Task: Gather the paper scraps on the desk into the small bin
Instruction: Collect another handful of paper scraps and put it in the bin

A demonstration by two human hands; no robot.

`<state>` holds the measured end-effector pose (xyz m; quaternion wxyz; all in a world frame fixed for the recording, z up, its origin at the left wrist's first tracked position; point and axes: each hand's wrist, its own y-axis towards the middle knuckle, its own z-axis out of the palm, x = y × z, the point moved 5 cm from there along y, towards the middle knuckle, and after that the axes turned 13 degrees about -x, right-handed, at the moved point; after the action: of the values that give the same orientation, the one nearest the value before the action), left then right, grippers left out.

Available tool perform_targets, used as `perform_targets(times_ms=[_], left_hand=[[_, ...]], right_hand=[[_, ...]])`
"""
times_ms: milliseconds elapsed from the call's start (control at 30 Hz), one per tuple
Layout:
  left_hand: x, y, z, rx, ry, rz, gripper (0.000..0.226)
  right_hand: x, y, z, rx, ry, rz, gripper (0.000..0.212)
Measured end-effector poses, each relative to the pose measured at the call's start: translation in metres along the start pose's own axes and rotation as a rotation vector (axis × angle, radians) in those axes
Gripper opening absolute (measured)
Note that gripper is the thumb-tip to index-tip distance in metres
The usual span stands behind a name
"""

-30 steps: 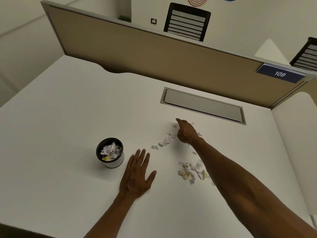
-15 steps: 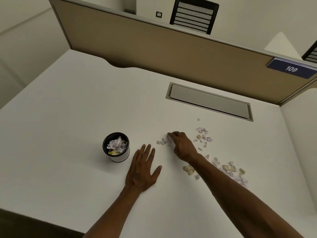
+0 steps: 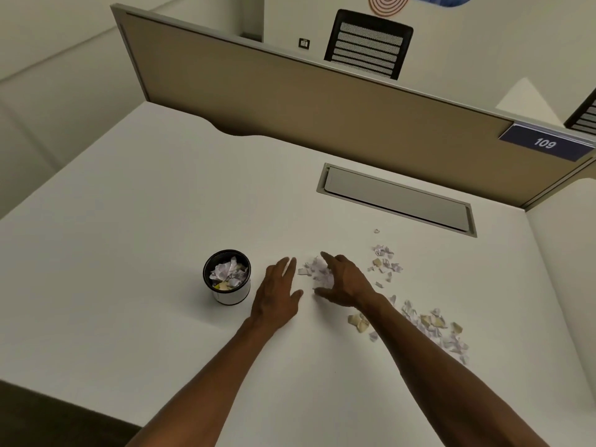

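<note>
A small round bin [image 3: 231,293] with a black rim stands on the white desk [image 3: 129,253], holding crumpled scraps. My left hand [image 3: 277,293] lies flat just right of the bin, fingers apart. My right hand [image 3: 343,282] is cupped around a little heap of white scraps [image 3: 317,272] that lies between both hands; its fingers curve over the heap without closing. More scraps [image 3: 385,262] are scattered farther right, and a longer trail of white and yellowish scraps [image 3: 432,327] runs beside my right forearm.
A grey cable flap [image 3: 396,200] is set into the desk behind the scraps. A beige partition [image 3: 306,98] with a "109" plate [image 3: 545,143] closes the far edge. The desk's near edge runs at bottom left.
My right hand has dragged a heap of scraps leftward from the far cluster toward my left hand. My left hand has stayed flat beside the bin.
</note>
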<state>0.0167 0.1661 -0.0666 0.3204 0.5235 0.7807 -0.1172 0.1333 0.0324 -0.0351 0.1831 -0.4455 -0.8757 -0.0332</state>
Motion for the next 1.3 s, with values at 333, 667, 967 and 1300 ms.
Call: perform_targets(times_ms=[333, 667, 967, 1300], left_hand=[[-0.021, 0.045, 0.017, 0.201, 0.063, 0.032, 0.038], [-0.008, 0.014, 0.015, 0.021, -0.122, -0.079, 0.01], [-0.015, -0.017, -0.04, -0.135, -0.26, -0.194, 0.009], [-0.032, -0.02, -0.159, -0.503, -0.289, -0.045, 0.023]], right_hand=[[0.016, 0.015, 0.017, -0.055, 0.029, -0.029, 0.05], [0.026, -0.003, 0.027, -0.187, 0.137, 0.004, 0.004], [0.043, -0.039, 0.018, -0.132, 0.626, 0.27, 0.011], [0.129, -0.019, -0.04, -0.102, 0.883, 0.049, 0.016]])
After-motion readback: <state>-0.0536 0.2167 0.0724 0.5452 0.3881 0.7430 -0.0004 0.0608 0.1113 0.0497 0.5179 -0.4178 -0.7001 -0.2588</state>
